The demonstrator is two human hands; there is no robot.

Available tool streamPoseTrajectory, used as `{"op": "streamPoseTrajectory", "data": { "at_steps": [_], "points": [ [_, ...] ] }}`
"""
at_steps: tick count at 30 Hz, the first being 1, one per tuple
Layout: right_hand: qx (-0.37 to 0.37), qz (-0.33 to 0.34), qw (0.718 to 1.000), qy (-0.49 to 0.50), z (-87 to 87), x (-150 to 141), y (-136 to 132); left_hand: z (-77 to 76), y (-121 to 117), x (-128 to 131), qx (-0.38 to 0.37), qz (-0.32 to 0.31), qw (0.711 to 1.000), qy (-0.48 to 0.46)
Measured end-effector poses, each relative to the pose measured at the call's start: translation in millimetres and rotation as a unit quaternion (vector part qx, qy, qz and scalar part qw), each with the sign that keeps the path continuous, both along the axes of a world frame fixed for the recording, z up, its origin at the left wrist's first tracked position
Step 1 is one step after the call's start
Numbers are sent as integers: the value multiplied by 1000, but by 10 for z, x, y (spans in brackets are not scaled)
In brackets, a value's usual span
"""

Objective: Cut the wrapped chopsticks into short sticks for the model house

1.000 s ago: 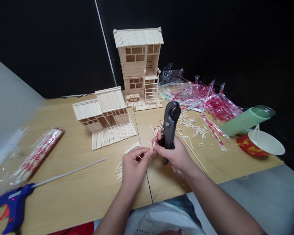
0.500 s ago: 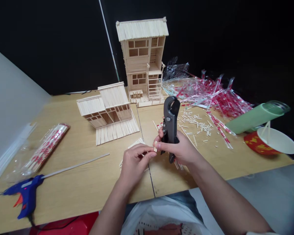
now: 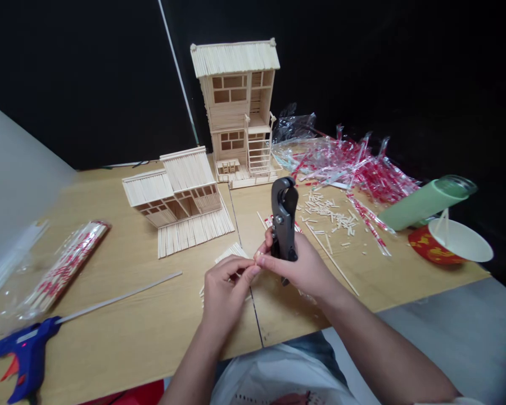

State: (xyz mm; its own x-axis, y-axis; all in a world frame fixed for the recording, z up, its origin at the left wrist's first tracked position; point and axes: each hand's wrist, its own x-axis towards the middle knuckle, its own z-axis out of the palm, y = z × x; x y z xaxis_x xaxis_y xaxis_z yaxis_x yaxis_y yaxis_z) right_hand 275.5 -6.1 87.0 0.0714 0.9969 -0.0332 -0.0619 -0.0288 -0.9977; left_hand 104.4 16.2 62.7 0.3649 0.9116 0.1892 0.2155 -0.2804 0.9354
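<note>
My right hand [image 3: 307, 267] is wrapped round a dark grey hand cutter [image 3: 283, 225], its hooked jaw pointing up and away from me. Its thumb and fingertip meet the fingertips of my left hand [image 3: 225, 289], which is closed in a pinch. Short pieces of wooden stick are between the fingertips, now almost wholly covered. Under and behind my left hand lies a small flat panel of sticks [image 3: 231, 251], partly hidden. To the right of the cutter are many short cut stick pieces [image 3: 320, 205] and a long loose stick [image 3: 335, 261].
A two-storey stick house [image 3: 230, 107] and a low stick house [image 3: 189, 174] stand at the back. On the left are a blue glue gun [image 3: 29, 351] and bagged chopsticks [image 3: 69, 267]. Torn wrappers [image 3: 362, 163], a green cylinder [image 3: 425, 203] and a red-and-white bowl [image 3: 436, 247] lie right.
The short stick pieces, visible between my fingertips before, are now mostly covered by them. Both hands stay together with the cutter held. The view has shifted slightly, moving everything leftward in the picture.
</note>
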Motion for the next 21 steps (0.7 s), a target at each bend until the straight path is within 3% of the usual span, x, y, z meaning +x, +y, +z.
{"op": "streamPoseTrajectory", "data": {
  "at_steps": [10,21],
  "points": [
    [-3,11,1000,3,-10,79,-89,-33,15,2,-61,-21,998,-18],
    [2,2,1000,4,-9,89,-118,67,-19,45,-84,-50,995,-1]
  ]
}}
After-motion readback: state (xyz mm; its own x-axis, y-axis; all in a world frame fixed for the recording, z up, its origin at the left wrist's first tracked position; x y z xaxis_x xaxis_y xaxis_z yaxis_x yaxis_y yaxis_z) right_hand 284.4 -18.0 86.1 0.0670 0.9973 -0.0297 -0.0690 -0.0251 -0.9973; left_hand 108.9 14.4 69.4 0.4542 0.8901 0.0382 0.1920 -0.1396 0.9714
